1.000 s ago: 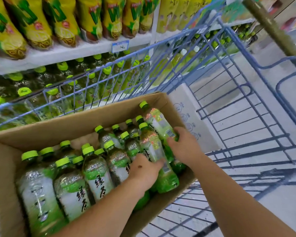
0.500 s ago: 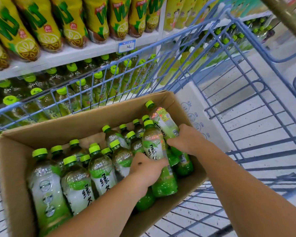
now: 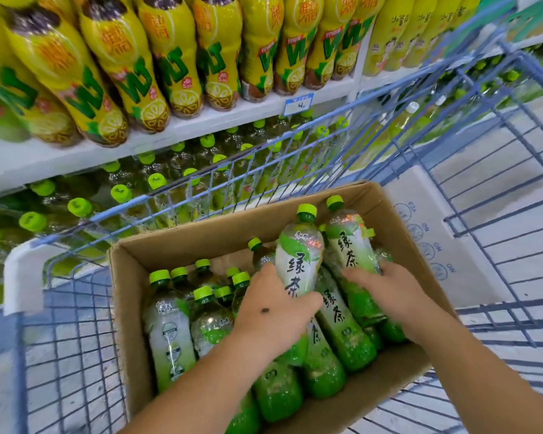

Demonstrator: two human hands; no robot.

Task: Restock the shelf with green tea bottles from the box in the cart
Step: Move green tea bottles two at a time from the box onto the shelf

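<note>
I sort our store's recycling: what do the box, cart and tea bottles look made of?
Box: brown cardboard, matte, with thick raw edges. Cart: thin wire grid, probably metal painted blue. Bottles: likely clear plastic, glossy and see-through, catching highlights.

Green-capped tea bottles (image 3: pixel 170 333), apparently aslant, in open cardboard box (image 3: pixel 182 245)

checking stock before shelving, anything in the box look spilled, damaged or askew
No spill or damage shows. In the brown cardboard box, the green-capped tea bottles at left stand upright, but the tilted bottles at right lean piled on one another, where the left hand and right hand each grip one.
</note>
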